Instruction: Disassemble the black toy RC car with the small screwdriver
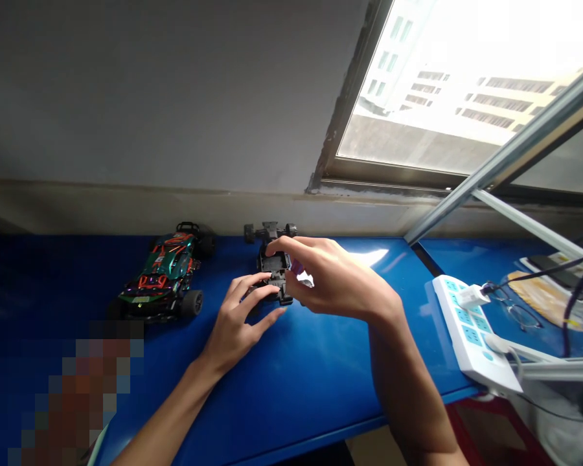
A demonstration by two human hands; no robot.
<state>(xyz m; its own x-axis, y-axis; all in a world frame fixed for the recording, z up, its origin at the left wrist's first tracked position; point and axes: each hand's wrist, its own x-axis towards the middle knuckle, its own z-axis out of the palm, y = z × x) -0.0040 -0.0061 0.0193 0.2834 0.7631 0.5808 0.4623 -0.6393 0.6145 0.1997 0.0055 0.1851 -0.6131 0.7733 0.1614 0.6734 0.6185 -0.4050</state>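
A black toy car chassis (274, 262) lies on the blue table, its far wheels toward the wall. My left hand (240, 310) holds the near end of it, fingertips on top and thumb at the near edge. Over the chassis's right side bends my right hand (328, 275), index finger reaching across the middle and the other fingers curled. A small purple thing (297, 266) shows within the curled fingers; its kind is hidden. Left of the chassis stands a complete toy car (162, 272) with a green and orange body and black wheels.
A white power strip (471, 333) with plugs and cables lies at the right, beside a metal frame (505, 152). Beyond it are eyeglasses (522, 317) and a dark phone-like object (556, 268). The wall and window border the table's back. A blurred patch covers the lower left.
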